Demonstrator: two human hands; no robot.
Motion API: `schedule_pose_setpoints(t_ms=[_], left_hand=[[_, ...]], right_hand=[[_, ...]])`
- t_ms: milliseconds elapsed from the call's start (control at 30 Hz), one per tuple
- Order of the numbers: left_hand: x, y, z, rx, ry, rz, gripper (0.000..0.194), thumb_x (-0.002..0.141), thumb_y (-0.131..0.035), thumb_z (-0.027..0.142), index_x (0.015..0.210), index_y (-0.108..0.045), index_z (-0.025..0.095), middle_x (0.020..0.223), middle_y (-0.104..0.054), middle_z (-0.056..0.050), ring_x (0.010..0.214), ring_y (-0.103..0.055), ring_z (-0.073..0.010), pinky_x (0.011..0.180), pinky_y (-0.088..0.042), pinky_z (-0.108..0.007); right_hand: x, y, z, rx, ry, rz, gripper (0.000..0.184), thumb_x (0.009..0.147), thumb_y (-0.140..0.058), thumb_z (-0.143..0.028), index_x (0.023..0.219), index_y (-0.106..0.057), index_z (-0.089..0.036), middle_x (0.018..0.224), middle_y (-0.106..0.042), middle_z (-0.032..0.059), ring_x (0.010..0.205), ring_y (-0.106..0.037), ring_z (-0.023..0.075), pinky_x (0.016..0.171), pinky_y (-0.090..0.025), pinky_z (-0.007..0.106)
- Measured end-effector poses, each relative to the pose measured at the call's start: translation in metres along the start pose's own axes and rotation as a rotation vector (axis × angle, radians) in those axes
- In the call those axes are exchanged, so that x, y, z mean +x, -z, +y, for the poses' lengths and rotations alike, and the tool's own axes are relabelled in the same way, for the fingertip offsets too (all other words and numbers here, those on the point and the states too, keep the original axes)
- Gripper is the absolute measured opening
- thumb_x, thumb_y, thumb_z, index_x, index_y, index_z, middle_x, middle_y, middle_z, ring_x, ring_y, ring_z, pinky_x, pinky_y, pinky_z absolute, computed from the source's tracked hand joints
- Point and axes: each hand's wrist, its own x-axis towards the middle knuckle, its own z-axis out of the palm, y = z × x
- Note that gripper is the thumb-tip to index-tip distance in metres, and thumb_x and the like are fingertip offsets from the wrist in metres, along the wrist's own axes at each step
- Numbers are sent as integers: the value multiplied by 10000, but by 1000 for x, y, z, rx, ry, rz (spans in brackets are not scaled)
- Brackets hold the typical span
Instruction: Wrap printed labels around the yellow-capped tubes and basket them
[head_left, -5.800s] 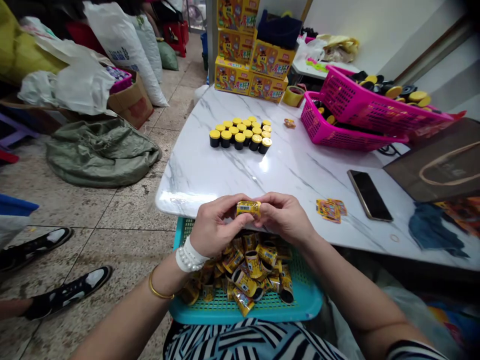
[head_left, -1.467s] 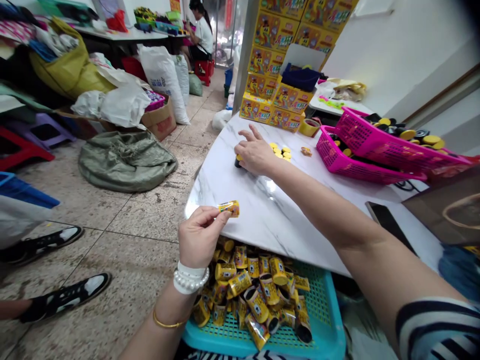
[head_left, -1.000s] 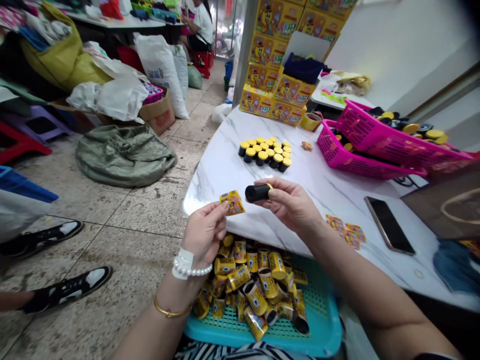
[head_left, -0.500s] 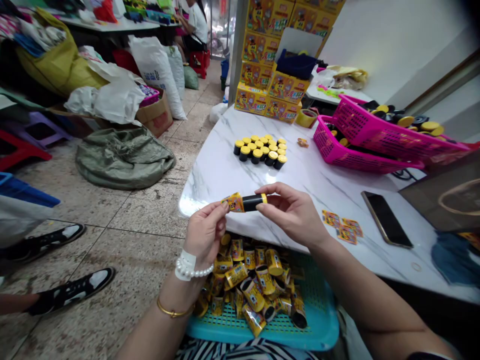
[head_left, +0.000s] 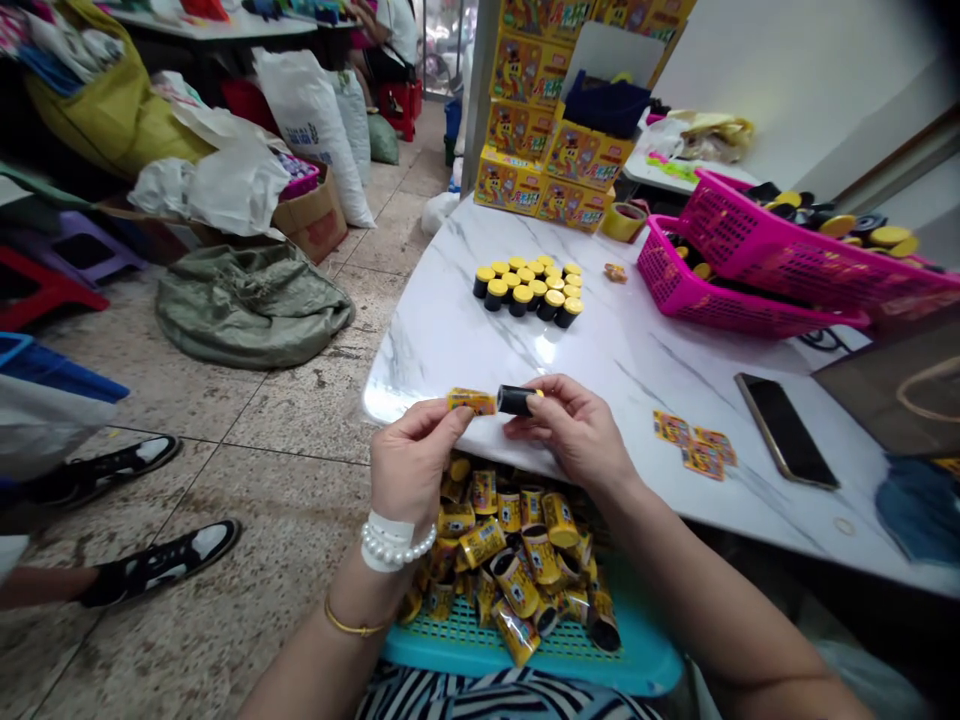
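Note:
Between thumb and fingers, my left hand (head_left: pixel 416 445) pinches a yellow printed sleeve label (head_left: pixel 471 402) that looks flattened. Just to its right, my right hand (head_left: pixel 574 430) grips a small black cup (head_left: pixel 516 400) with a yellow base, lying sideways with its dark end toward the label. A narrow gap seems to part the two. Below my hands, a turquoise basket (head_left: pixel 637 670) on my lap holds many cups wrapped in yellow printed sleeves (head_left: pixel 517 585). Beyond, black cups with yellow tops (head_left: pixel 525 285) stand grouped on the marbled table (head_left: pixel 435 330).
Flat printed labels (head_left: pixel 694 445) and a phone (head_left: pixel 786 430) lie right of my hands. Pink baskets (head_left: pixel 750 300) of cups stand farther back. Yellow printed boxes (head_left: pixel 555 170) are stacked at the table's far end. A person's shoes (head_left: pixel 172 565) are on the floor at left.
The black cup, whose end was at the label's edge, is now drawn slightly right, apart from it. My right fingers have curled further around the cup. The view has shifted slightly.

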Motion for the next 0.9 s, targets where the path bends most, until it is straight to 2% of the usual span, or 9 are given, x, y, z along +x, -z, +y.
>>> schedule_pose_setpoints(t_ms=[67,167,433,533,733,900], left_hand=[[2,-1,5,-46,106,-11,175,655,-838,290,727,-758,151,455,-468,58,407,-325,-42,376,-212,-195],[4,-6,10,-94,207,-44,219,617,-854,285,702,-725,131,429,-433,73,382,-308,-32,366,-180,-188],[5,-15,12,-128,178,-51,232,633,-833,287,599,-654,143,437,-400,72,408,-297,-33,389,-180,-191],[7,-16,12,-83,168,-96,242,659,-818,305,579,-658,143,423,-405,62,405,-299,-36,396,-173,-200],[7,-17,6,-26,242,-202,288,690,-822,388,658,-692,133,440,-394,68,402,-283,-32,385,-169,-189],[11,-16,8,-153,315,-239,287,651,-861,336,632,-658,134,470,-368,77,429,-282,-29,388,-197,-170]], right_hand=[[-3,4,-2,21,65,-12,278,802,-778,-366,988,-652,-202,797,-754,17,645,-744,173,667,-649,341],[-6,6,-8,25,134,-58,265,816,-768,-347,1021,-664,-215,872,-756,26,682,-745,176,698,-652,360],[-3,7,-6,2,212,-49,244,816,-769,-340,1016,-684,-230,917,-735,24,790,-722,169,758,-639,354],[-2,6,-5,-44,231,-50,261,808,-774,-360,1015,-684,-229,887,-723,22,795,-704,172,761,-634,361],[-3,5,-5,-142,284,4,258,807,-771,-357,1005,-679,-219,852,-690,12,750,-674,152,752,-612,331],[-7,8,-7,-247,262,-19,276,814,-760,-317,1049,-660,-212,841,-705,16,719,-690,154,694,-613,313]])
